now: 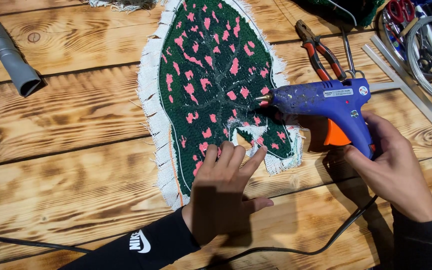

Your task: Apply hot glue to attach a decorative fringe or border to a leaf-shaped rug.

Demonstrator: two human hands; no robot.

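**Glue gun poised over a tufted leaf piece**

Nearest the camera, the left hand (226,185) lies flat with fingers spread, pressing the lower end of a leaf-shaped tufted rug piece (216,75); it grips nothing, only pins the fabric down. The right hand (393,172) is closed around the handle of a blue hot glue gun (326,102), a finger by the orange trigger, the nozzle pointing at the leaf's right edge.

The leaf lies on a wooden table (66,150), dark green with pink flecks and a frayed white backing border. It looks soft, light and floppy, so it is best held by flat pressure near the work, clear of the hot nozzle.

Red-handled pliers (321,52), glue sticks (406,82) and a grey hose (6,50) lie nearby.
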